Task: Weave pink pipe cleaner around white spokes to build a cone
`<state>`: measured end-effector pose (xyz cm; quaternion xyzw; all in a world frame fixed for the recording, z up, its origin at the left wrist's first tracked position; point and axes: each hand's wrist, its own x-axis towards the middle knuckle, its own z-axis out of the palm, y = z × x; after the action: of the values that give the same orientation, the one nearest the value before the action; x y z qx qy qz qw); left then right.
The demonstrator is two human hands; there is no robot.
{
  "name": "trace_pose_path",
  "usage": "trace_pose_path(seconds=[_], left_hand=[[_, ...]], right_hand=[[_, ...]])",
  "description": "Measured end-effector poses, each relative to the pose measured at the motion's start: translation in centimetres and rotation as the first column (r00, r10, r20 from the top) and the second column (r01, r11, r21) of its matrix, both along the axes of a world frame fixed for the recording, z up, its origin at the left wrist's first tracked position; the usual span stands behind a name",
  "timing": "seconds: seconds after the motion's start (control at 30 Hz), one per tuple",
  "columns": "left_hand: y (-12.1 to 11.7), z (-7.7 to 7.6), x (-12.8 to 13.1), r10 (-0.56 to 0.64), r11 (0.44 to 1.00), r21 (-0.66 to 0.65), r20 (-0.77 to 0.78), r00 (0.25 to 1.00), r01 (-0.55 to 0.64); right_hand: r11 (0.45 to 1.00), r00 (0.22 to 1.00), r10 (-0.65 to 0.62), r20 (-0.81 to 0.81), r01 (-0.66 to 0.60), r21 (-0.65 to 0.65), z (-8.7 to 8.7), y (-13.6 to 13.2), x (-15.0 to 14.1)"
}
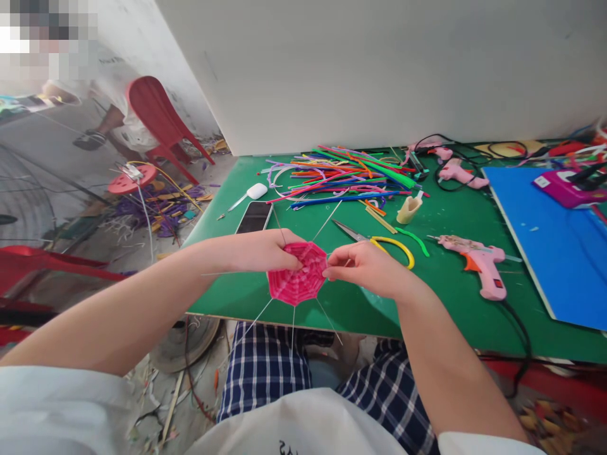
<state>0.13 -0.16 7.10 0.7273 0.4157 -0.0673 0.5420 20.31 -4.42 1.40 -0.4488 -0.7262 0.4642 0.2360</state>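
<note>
A pink disc (290, 287), woven in rings around thin wire spokes like a spider web, is held above the front of the green table. My left hand (277, 249) grips it from the left, thumb on the top face and the other fingers hidden underneath. Thin pale spokes stick out past the disc's rim on several sides. At the disc's right edge, my right hand (363, 268) is closed in a pinch beside a spoke; what lies between its fingertips is too small to make out. Scissors (391, 246) with yellow handles lie just behind my right hand.
Several colourful pipe cleaners (346, 174) lie heaped at the back of the green table (218, 227). A phone (255, 217) lies behind my left wrist. To the right are a pink glue gun (478, 259) and a blue board (535, 253). Another person sits on a red chair (154, 110).
</note>
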Motion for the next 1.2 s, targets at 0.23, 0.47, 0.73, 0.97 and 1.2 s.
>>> trace_pose_path(seconds=[0.23, 0.47, 0.73, 0.97, 1.2], left_hand=[[-0.01, 0.02, -0.07, 0.011, 0.999, 0.034, 0.023, 1.000, -0.012], [-0.05, 0.20, -0.02, -0.001, 0.999, 0.042, 0.054, 0.999, -0.001], [-0.15, 0.11, -0.07, -0.054, 0.997, 0.059, 0.054, 0.997, 0.051], [-0.06, 0.04, -0.30, -0.012, 0.998, 0.058, 0.039, 0.999, 0.009], [-0.09, -0.02, -0.27, -0.015, 0.999, 0.047, 0.041, 0.999, 0.013]], right_hand=[[0.992, 0.987, -0.109, 0.115, 0.101, 0.072, 0.15, -0.31, -0.36], [0.992, 0.985, -0.126, 0.114, 0.123, 0.034, 0.19, -0.37, -0.53], [0.995, 0.995, -0.075, 0.071, 0.070, 0.068, 0.10, -0.45, -0.56], [0.987, 0.989, -0.146, -0.037, 0.148, 0.060, 0.38, -0.33, -0.17], [0.988, 0.990, -0.136, -0.032, 0.137, 0.065, 0.40, -0.25, -0.35]])
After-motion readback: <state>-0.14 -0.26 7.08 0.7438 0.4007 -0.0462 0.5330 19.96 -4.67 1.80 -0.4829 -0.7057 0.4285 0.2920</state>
